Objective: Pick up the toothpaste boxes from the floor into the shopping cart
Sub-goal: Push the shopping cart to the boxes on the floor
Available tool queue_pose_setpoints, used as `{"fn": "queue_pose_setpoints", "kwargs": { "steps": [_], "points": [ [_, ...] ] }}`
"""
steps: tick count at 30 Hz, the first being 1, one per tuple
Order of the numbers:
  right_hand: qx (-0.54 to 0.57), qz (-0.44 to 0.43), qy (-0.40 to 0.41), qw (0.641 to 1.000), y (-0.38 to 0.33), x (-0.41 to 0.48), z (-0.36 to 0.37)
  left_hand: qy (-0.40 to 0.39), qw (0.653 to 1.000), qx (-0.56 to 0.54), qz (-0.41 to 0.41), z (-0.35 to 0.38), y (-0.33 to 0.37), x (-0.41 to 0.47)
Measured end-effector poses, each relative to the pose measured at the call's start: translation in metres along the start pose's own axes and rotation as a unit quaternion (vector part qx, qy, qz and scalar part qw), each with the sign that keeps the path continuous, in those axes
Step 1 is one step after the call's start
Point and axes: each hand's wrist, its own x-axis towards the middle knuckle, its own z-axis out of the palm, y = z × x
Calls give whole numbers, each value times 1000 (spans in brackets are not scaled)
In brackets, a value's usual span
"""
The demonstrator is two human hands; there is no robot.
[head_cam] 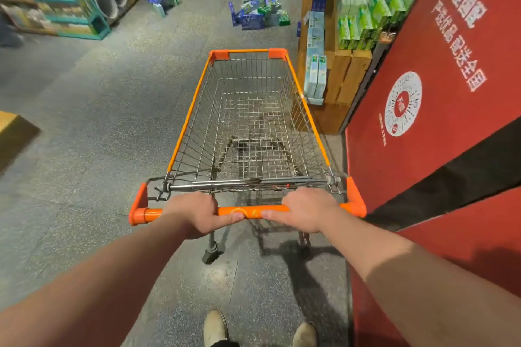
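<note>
One cart held by left hand, right hand; two toothpaste box piles.

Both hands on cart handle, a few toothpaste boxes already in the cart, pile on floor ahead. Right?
No: head view shows the shopping cart empty. The left hand and right hand grip its handle; the toothpaste boxes lie piled on the floor ahead.
</note>
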Motion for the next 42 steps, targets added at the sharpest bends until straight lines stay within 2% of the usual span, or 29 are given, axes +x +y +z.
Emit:
{"fn": "queue_pose_setpoints", "kwargs": {
  "steps": [12, 17, 26, 33, 42],
  "points": [
    [-40, -5, -23, 999, -26, 126, -60, -16, 999, -46, -8, -25, -91, 53],
    [-38, 1, -19, 999, -48, 188, -94, -9, 997, -73, -9, -37, -153, 92],
    [-23, 31, 8, 999, -83, 305, -143, 19, 999, -51, 6, -70, -268, 172],
    [-35, 7, 24, 999, -95, 415, -194, 19, 999, -41, -5, -105, -359, 253],
    [-34, -18, -59, 998, -89, 606, -302, -7, 999, -14, -34, -186, -485, 397]
  ]
}}
